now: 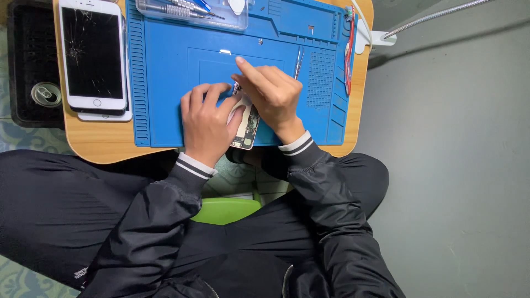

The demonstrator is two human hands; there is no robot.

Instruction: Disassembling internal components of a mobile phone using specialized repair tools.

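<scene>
An opened phone body [248,128] with its circuit parts showing lies on the blue work mat [165,83], near the mat's front edge. My left hand [207,124] grips it from the left, fingers curled over its upper part. My right hand [270,91] rests over its top right, fingers bent, the index finger stretched toward the left. Whether the right hand pinches a small tool or part is hidden by the fingers.
A white phone with a cracked dark screen [93,55] lies at the left on the small wooden table [105,144]. A clear tool case [193,12] sits at the mat's back edge, tweezers [298,62] right of my hands. A can [46,94] rests on a black tray.
</scene>
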